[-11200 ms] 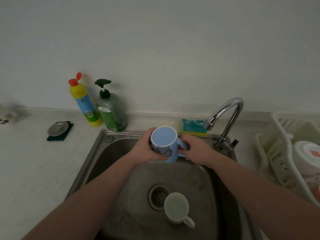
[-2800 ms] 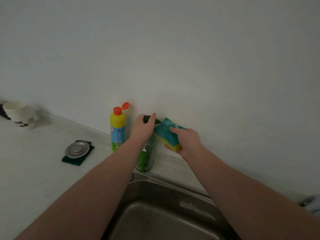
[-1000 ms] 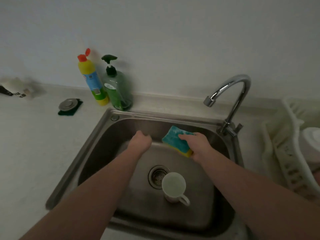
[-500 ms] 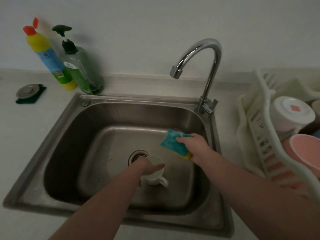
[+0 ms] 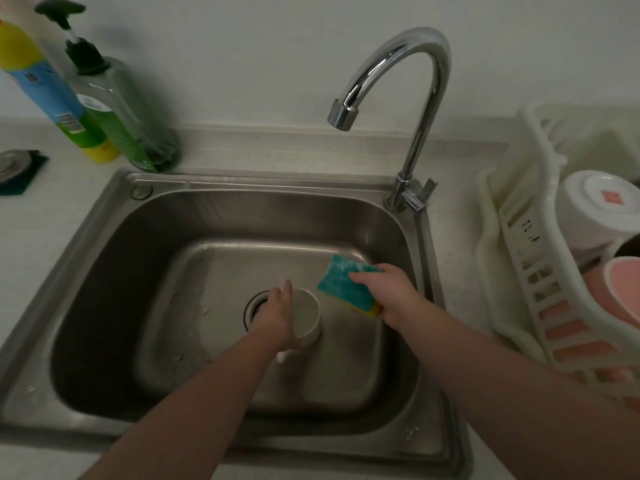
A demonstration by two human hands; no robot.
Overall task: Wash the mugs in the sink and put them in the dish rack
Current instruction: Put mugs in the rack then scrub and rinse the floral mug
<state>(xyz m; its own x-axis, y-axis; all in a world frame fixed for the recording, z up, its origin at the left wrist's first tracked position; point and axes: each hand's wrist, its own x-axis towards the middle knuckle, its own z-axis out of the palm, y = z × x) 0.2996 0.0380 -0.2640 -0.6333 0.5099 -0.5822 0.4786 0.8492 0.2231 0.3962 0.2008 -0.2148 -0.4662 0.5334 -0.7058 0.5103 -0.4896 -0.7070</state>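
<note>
Grasping white mug (image 5: pixel 306 315) on sink (image 5: pixel 114 258) floor beside drain (image 5: pixel 256 306), left hand (image 5: pixel 277 315) wrapped round its side. Right hand (image 5: pixel 388 296) pinching teal sponge (image 5: pixel 341 284) just beside mug. Dish rack (image 5: pixel 519 244) right of sink.

dim, flat indoor light. bright glare streaks the curved faucet (image 5: pixel 412 60); soft shadows fall behind the soap bottle (image 5: pixel 117 109) on the wall. wide-angle distortion bows the edges, and the forearms blur slightly.
</note>
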